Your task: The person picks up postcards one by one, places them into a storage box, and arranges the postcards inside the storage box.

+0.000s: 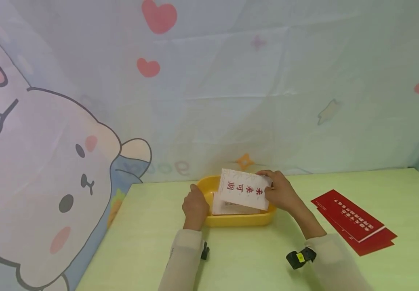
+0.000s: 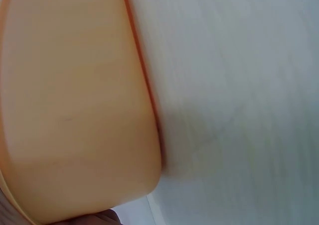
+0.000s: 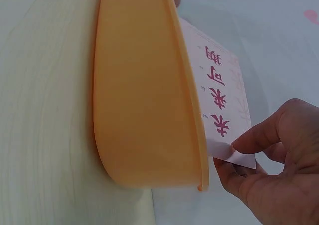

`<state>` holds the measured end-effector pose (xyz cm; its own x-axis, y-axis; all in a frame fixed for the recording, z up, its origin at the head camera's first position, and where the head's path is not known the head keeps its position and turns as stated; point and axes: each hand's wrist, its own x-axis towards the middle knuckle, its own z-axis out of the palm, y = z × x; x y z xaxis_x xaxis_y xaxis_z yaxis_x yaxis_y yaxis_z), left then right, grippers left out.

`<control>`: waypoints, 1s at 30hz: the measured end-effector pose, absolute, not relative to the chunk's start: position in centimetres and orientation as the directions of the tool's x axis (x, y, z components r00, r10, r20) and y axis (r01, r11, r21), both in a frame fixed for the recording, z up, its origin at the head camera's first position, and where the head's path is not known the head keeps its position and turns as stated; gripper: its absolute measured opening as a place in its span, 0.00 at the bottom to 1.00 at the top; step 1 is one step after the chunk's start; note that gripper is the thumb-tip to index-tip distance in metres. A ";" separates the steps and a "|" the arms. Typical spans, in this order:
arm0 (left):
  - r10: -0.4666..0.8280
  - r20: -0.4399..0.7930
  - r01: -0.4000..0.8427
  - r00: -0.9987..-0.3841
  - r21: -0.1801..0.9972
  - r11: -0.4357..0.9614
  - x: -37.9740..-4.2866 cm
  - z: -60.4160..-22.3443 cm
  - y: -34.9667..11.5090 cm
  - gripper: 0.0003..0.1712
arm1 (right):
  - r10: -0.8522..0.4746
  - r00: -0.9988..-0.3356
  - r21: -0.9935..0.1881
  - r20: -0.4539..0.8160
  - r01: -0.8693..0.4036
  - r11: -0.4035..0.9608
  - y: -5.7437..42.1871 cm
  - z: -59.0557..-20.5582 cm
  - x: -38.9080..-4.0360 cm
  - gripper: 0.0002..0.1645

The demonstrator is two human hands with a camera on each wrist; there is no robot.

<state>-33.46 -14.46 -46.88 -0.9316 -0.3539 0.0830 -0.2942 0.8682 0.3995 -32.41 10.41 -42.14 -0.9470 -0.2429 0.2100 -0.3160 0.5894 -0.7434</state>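
Note:
A yellow plastic basin [image 1: 240,220] sits at the table's back edge. My left hand [image 1: 195,204] grips its left end; in the left wrist view only a little of the fingers shows below the basin wall [image 2: 75,110]. Between thumb and fingers my right hand [image 1: 281,191] pinches the right end of a white card [image 1: 243,190] with red Chinese characters. That card [image 3: 222,93] is tilted above the basin, seen beyond the rim in the right wrist view. Another white card [image 1: 224,208] lies inside the basin, partly hidden under the held one.
Several red cards [image 1: 351,214] with pale printing lie overlapped on the pale green table [image 1: 245,258], right of the basin. A patterned cloth [image 1: 216,121] hangs close behind the table. A small black device [image 1: 301,258] is strapped at the right wrist.

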 end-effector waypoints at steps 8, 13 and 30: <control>-0.353 0.059 -0.302 -0.934 0.399 0.866 -33.7 -46.9 -15.1 0.24 | -0.287 -0.941 -0.693 0.180 -0.328 0.642 8.8 -42.5 -32.8 0.32; -0.358 0.056 -0.306 -0.932 0.408 0.860 -33.5 -46.9 -15.5 0.26 | -0.329 -0.932 -0.662 0.150 -0.342 0.667 7.7 -42.5 -32.9 0.31; -0.367 0.055 -0.314 -0.929 0.409 0.857 -32.9 -46.9 -15.3 0.25 | -0.354 -0.930 -0.615 0.104 -0.340 0.712 6.3 -43.1 -33.0 0.31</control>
<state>-32.91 -15.26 -46.89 -0.9287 -0.3668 0.0546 -0.3144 0.8569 0.4085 -33.04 6.27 -43.10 -0.9296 -0.3535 0.1044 -0.3397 0.7119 -0.6147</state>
